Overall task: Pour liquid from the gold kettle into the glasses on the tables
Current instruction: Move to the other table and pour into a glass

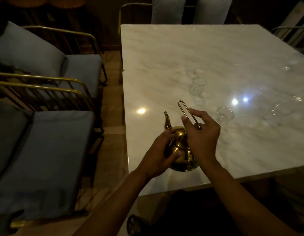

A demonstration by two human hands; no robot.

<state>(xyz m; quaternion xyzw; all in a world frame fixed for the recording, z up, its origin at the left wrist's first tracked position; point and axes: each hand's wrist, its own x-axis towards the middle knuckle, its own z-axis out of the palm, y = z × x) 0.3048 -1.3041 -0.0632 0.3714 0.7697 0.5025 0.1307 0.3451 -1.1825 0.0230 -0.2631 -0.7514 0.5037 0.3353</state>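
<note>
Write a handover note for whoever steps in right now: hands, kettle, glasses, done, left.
Left hand: curled round the side of the gold kettle, steadying it.
Right hand: holds the kettle's tall loop handle.
Kettle: sits on the marble table near its front left edge, spout pointing away.
Glasses: nearest glass just right of the right hand; second glass behind the handle; fainter ones further back and at the right edge, too dim to count.
Done: kettle gripped. The two near glasses look empty.
Left: lift, pour into each glass.
</note>
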